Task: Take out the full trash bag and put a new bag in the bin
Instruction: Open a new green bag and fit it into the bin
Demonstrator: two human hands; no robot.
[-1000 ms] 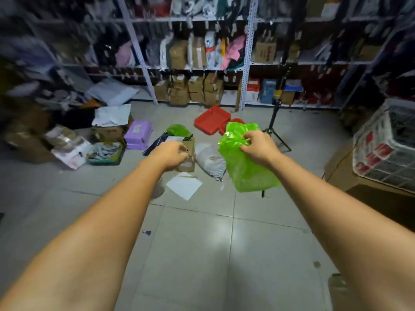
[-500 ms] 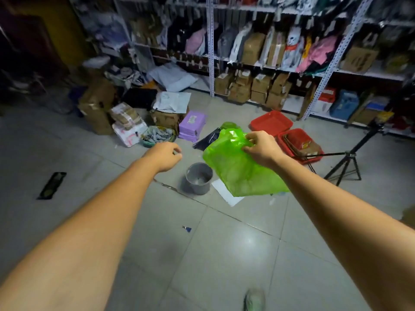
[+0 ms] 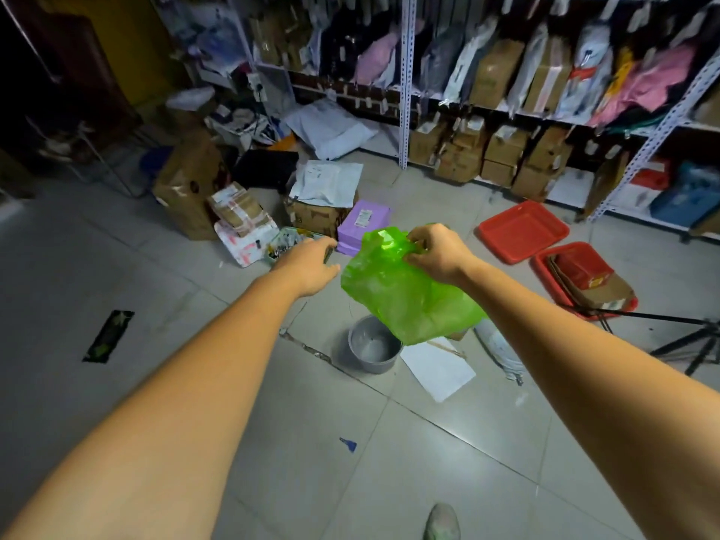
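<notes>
A thin green plastic bag (image 3: 405,294) hangs in the air at the centre of the view, its top pinched in my right hand (image 3: 438,253). My left hand (image 3: 309,267) is just left of the bag, fingers loosely stretched toward it, touching nothing that I can see. Below the bag a small grey bin (image 3: 374,350) stands upright on the tiled floor with no bag in it; the bag's lower corner hides part of its rim.
A white sheet (image 3: 438,368) and a grey mailer (image 3: 500,350) lie right of the bin. Red trays (image 3: 522,231) and a tripod (image 3: 693,337) are at the right. Boxes, a purple box (image 3: 364,222) and parcels crowd the floor behind; shelving lines the back wall. My shoe (image 3: 442,522) is at the bottom.
The view has swung and come closer, so the bin now sits below the bag. My left hand has stretched toward the bag; my right hand keeps its hold on the top.
</notes>
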